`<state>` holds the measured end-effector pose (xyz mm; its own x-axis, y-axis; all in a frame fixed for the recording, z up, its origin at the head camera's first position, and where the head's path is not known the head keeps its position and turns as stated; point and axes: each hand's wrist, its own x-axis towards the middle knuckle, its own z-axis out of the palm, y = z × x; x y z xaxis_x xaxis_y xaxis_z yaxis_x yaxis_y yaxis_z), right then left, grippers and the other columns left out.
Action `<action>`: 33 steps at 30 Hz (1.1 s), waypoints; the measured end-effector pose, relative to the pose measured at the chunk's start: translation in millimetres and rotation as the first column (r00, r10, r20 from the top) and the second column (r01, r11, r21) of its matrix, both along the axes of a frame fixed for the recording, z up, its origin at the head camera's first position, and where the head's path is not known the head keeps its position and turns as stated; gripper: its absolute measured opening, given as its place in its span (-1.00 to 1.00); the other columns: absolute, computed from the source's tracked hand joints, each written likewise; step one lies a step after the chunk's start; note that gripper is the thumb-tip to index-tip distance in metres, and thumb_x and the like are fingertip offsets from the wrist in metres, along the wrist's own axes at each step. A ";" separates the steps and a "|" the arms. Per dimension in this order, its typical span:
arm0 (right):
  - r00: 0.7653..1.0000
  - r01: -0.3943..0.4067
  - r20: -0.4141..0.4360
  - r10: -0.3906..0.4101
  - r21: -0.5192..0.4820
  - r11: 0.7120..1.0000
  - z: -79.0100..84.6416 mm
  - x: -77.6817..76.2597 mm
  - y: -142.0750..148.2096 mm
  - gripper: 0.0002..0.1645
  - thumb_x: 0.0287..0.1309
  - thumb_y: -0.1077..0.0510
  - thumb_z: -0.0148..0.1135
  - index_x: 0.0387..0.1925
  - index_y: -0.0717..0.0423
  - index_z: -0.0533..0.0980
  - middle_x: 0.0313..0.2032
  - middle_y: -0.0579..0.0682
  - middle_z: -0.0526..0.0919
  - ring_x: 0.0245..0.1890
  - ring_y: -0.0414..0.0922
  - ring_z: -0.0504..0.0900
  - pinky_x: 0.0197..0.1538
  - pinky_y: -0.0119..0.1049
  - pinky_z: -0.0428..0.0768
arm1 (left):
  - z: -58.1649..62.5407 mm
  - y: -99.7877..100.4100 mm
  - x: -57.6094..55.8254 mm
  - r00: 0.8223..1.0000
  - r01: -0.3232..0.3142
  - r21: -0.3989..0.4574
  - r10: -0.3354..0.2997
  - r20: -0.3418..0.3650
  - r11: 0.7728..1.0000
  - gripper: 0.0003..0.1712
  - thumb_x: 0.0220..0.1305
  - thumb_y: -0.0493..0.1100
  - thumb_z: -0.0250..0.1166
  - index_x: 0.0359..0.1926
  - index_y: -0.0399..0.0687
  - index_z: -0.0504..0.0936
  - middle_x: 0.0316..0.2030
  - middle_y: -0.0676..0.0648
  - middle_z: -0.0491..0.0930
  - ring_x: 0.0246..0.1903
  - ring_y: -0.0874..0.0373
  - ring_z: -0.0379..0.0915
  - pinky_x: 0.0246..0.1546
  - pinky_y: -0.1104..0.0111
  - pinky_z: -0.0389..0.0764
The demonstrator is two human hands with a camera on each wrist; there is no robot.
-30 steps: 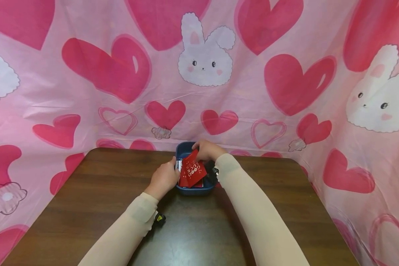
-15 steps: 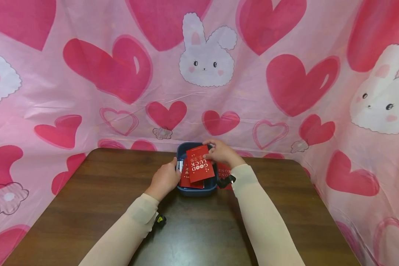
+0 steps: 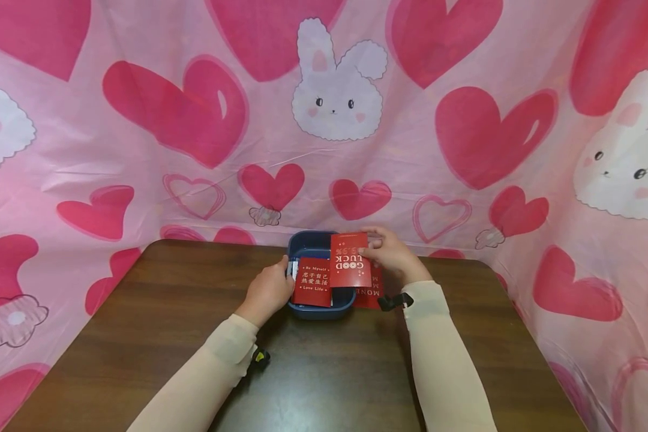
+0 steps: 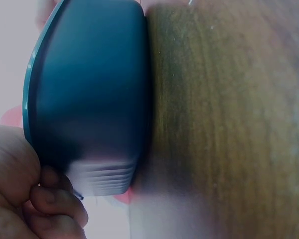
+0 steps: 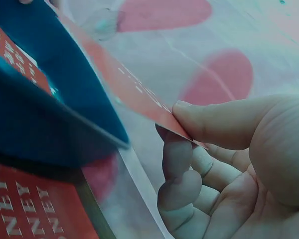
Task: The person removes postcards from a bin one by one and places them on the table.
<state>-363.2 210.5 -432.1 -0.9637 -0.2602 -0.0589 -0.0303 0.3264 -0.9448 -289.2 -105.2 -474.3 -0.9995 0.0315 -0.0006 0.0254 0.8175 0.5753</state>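
A dark blue plastic bin (image 3: pixel 320 312) stands near the back of the table, and my left hand (image 3: pixel 266 292) grips its left rim, thumb on top and fingers curled underneath in the left wrist view. My right hand (image 3: pixel 393 254) pinches a red "GOOD LUCK" card (image 3: pixel 350 264) by its edge between thumb and fingers, above the bin's right rim. Inside the bin lies another red card (image 3: pixel 313 287) with white lettering and "Love Life". A red "MONEY" card (image 5: pixel 35 211) rests on the table just right of the bin, partly covered by the held card.
Beneath the inside card, a white and blue item (image 3: pixel 294 269) shows at the bin's left. The brown wooden table (image 3: pixel 156 312) ends against a pink cloth backdrop (image 3: pixel 351 156) with hearts and rabbits. Dark straps (image 3: pixel 259 357) sit at both wrists.
My right hand has lifted the "GOOD LUCK" card out of the bin and moved it right, uncovering the "Love Life" card. My left hand has stayed on the rim.
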 end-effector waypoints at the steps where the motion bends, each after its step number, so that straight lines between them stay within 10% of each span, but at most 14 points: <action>1: 1.000 0.010 0.001 -0.010 -0.003 1.000 -0.5 0.5 4.6 -0.13 0.47 0.32 0.44 0.70 0.15 0.35 -0.42 -0.15 0.59 -0.46 -0.19 0.50 -0.39 -0.34 0.57 | -0.2 0.1 -0.2 1.000 -0.002 0.002 0.002 0.001 1.000 -0.17 0.65 -0.04 0.30 0.77 -0.18 0.30 0.53 -0.35 0.60 0.23 -0.27 0.76 0.26 -0.28 0.74; 20: 0.985 0.130 0.117 -0.127 -0.019 0.991 -25.2 1.3 79.0 -0.08 0.51 0.22 0.44 0.76 0.06 0.27 -0.13 -0.13 0.72 -0.18 -0.21 0.70 -0.23 -0.31 0.68 | 1.2 0.6 0.0 1.000 -0.007 -0.005 0.007 0.024 1.000 -0.17 0.65 -0.05 0.28 0.78 -0.17 0.27 0.56 -0.36 0.56 0.24 -0.29 0.74 0.27 -0.29 0.74; 33: 0.982 0.048 0.176 -0.063 0.088 0.995 -47.5 -2.2 78.0 -0.15 0.43 0.18 0.51 0.62 0.20 0.38 -0.23 -0.13 0.87 -0.26 -0.13 0.69 -0.23 -0.29 0.62 | 1.3 1.0 0.0 1.000 0.000 0.006 0.000 0.022 1.000 -0.17 0.66 -0.05 0.26 0.78 -0.19 0.25 0.60 -0.35 0.50 0.32 -0.32 0.70 0.32 -0.32 0.70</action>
<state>-365.3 288.4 -479.6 -0.9485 -0.1941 -0.2502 0.1563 0.4002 -0.9030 -289.2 -104.2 -473.0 -0.9993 0.0314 -0.0223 0.0126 0.8141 0.5805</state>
